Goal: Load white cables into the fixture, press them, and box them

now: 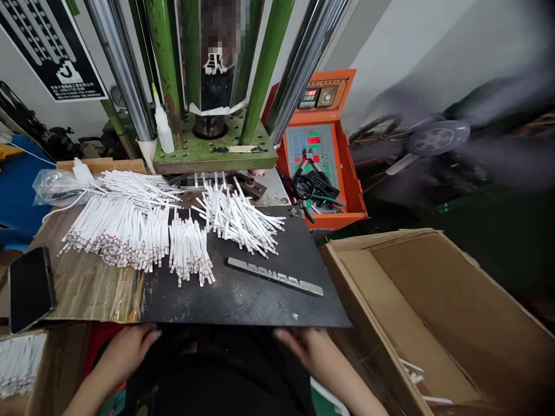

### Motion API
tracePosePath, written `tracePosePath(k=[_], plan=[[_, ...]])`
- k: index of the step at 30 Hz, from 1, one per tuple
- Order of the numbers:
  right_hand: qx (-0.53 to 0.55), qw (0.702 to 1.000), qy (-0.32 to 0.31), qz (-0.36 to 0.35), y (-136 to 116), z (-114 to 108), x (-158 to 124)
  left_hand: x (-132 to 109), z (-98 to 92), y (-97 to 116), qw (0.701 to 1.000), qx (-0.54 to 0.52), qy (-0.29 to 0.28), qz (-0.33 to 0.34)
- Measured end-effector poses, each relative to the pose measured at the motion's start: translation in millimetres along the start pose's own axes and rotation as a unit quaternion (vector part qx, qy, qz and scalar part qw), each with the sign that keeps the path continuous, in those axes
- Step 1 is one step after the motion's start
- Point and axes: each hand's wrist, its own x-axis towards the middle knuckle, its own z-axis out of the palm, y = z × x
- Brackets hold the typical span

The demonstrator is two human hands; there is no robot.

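My left hand (133,343) is low in front of the table's front edge, beside the black clothing on my lap. On the other side of my lap is my right hand (309,349), just under the edge. Both thumbs show in part; the other fingers are mostly hidden, so I cannot tell what they touch. On the black work plate (255,306) lies a notched metal bar (274,276), slightly slanted. Bundles of thin white strips lie behind it: a large pile (124,225), a small bunch (189,247) and a loose heap (238,214).
A green press (217,156) with steel columns stands behind the plate. Right of it, an orange control box (353,179) carries cutters and pliers. An open cardboard box (381,289) stands at the right. A phone (31,289) lies at the left, above another box of strips (21,364).
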Motion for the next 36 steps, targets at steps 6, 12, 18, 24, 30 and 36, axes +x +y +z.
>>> tracePosePath(k=[6,12,18,24,30,36], plan=[[-0.096,0.977,0.131,-0.137,-42.0,-42.1,32.5,-28.5,-59.5,68.9,0.956,-0.066,0.063,0.278],[-0.171,0.960,0.118,-0.190,-13.0,-30.7,58.3,13.4,-65.6,82.2,0.905,-0.055,0.329,0.262],[-0.081,0.975,-0.015,-0.207,-63.4,-20.4,76.6,39.2,-67.0,85.6,0.912,-0.064,0.371,0.164],[-0.247,0.958,-0.147,0.011,-145.8,12.0,185.2,56.2,-82.7,94.1,0.932,-0.058,0.331,0.138],[-0.201,0.959,-0.194,-0.040,-158.5,12.4,220.3,35.0,-82.0,69.4,0.923,-0.198,0.295,0.150],[-0.048,0.980,-0.166,-0.095,-127.6,-30.9,186.3,21.3,-93.3,85.9,0.872,-0.352,0.247,0.234]])
